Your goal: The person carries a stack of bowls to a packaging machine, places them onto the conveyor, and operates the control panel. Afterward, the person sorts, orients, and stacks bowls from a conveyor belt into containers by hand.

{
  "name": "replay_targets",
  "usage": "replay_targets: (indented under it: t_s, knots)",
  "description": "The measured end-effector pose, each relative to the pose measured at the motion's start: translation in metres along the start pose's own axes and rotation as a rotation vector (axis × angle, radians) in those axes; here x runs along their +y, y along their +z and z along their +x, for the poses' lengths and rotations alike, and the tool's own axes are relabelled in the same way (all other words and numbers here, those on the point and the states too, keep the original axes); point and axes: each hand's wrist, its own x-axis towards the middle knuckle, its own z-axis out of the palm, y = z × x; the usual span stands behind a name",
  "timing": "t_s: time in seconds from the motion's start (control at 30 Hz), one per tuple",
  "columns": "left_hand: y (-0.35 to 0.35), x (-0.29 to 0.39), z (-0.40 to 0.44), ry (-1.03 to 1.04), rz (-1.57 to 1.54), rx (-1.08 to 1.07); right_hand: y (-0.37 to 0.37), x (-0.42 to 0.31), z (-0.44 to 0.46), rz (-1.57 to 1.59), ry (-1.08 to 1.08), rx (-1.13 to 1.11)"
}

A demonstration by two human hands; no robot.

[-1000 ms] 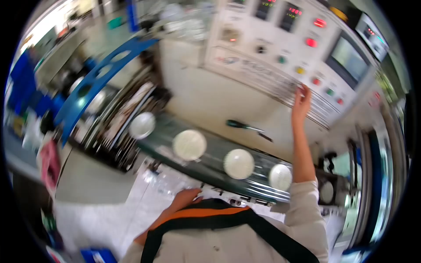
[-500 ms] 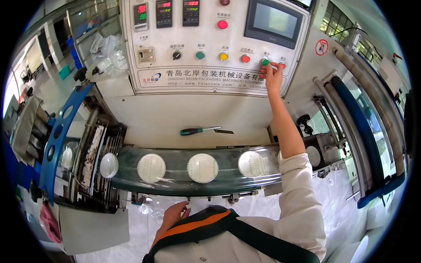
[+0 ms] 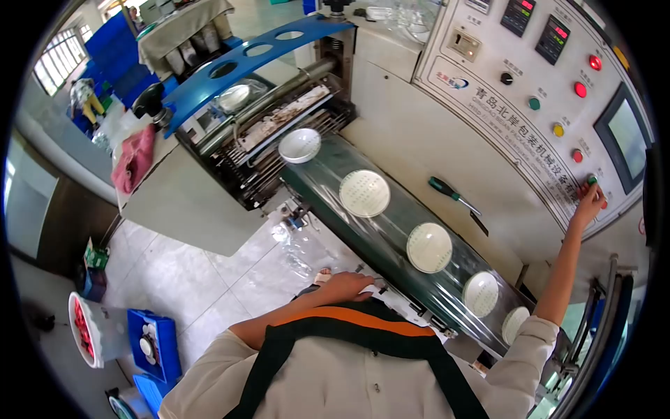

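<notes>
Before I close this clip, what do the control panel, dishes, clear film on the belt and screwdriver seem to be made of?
Control panel: probably painted metal, being flat, pale and smooth.
Dishes: white and smooth; ceramic or plastic, the look leaves it open.
Film: likely thin plastic, transparent, with glossy streaks.
Screwdriver: dark handle, probably plastic or rubber; shaft silvery, so likely metal.

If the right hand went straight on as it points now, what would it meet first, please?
The right hand would probably meet the green button first; whether they touch is unclear.
</notes>
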Motion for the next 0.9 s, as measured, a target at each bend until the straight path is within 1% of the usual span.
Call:
replay_targets:
  t_s: [0.07, 0.2, 0.27, 0.3, 0.37, 0.4, 0.43, 0.47, 0.53, 0.57, 0.63, 0.7, 0.73, 0.77, 0.83, 0.87, 0.9]
  knots:
    - [0.005, -0.001, -0.002, 0.012, 0.01, 0.028, 0.0, 0.002, 0.001, 0.011, 0.02, -0.007]
    - [0.001, 0.004, -0.004, -0.029, -0.004, 0.029, -0.001, 0.0, -0.001, -0.002, 0.019, 0.0]
    - [-0.002, 0.002, -0.004, -0.176, -0.046, -0.141, -0.003, -0.001, -0.001, 0.005, 0.024, -0.033]
    - [0.002, -0.004, -0.007, -0.181, -0.042, -0.141, -0.004, 0.001, 0.0, 0.009, 0.028, -0.033]
    - [0.02, -0.036, -0.016, -0.298, -0.228, -0.018, -0.006, 0.005, 0.003, -0.002, 0.024, -0.051]
    - [0.031, -0.058, -0.023, -0.366, -0.303, -0.021, -0.006, 0.004, 0.002, 0.002, 0.027, -0.05]
    - [0.028, -0.067, -0.028, -0.501, -0.161, -0.129, -0.006, 0.002, 0.0, 0.006, 0.029, -0.061]
    - [0.024, -0.074, -0.042, -0.586, -0.052, -0.235, -0.006, 0.001, -0.001, 0.012, 0.029, -0.069]
    - [0.061, -0.12, -0.069, -0.768, 0.129, -0.423, -0.007, 0.002, -0.001, 0.012, 0.024, -0.076]
    - [0.078, -0.143, -0.089, -0.736, 0.068, -0.371, -0.008, 0.002, 0.0, 0.008, 0.02, -0.093]
    - [0.108, -0.173, -0.115, -0.756, -0.088, -0.275, -0.008, 0.001, 0.0, 0.006, 0.028, -0.094]
    - [0.132, -0.189, -0.139, -1.137, -0.56, -0.241, -0.008, 0.0, -0.001, 0.003, 0.036, -0.093]
    - [0.139, -0.192, -0.147, -1.217, -0.568, -0.236, -0.008, -0.001, -0.001, -0.006, 0.037, -0.097]
    - [0.145, -0.197, -0.155, -1.179, -0.431, -0.283, -0.009, -0.002, -0.002, -0.016, 0.037, -0.1]
    - [0.145, -0.186, -0.159, -1.292, -0.424, -0.247, -0.011, -0.002, -0.001, -0.026, 0.036, -0.104]
    - [0.149, -0.189, -0.158, -1.291, -0.425, -0.249, -0.011, -0.002, -0.001, -0.03, 0.037, -0.111]
    - [0.163, -0.201, -0.16, -1.18, -0.331, -0.223, -0.011, -0.002, -0.001, -0.032, 0.037, -0.112]
